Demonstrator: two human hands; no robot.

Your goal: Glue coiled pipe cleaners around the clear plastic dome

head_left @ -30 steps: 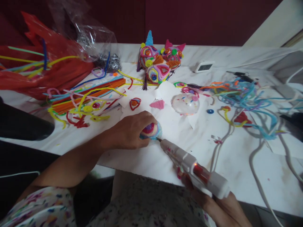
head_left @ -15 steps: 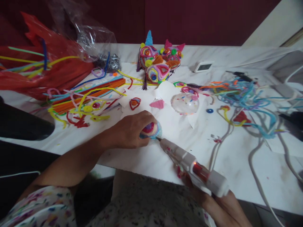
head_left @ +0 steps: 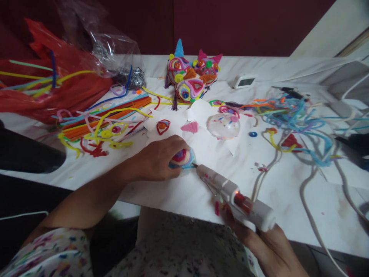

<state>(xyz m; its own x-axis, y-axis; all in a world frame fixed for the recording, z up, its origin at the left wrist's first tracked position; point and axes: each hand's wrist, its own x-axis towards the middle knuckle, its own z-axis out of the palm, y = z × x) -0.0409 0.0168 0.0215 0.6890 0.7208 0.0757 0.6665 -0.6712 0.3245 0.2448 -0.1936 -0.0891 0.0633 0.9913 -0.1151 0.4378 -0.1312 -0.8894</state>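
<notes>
Layout of the worktop (head_left: 288,204), seen from the wearer's position. Left rear: plastic bag (head_left: 83,90), with pipe cleaners on it. Left, before the bag: bundle of pipe cleaners (head_left: 112,115). Centre rear: three decorated balls (head_left: 190,77), grouped together; to their right, small display device (head_left: 245,81). Centre: paper sheets (head_left: 210,154), with clear dome (head_left: 223,126) on them. Right: heap of strips (head_left: 300,115); before it, cords (head_left: 308,200).

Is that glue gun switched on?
On, it seems: a small orange light glows on the body of the glue gun in the right hand.
</notes>
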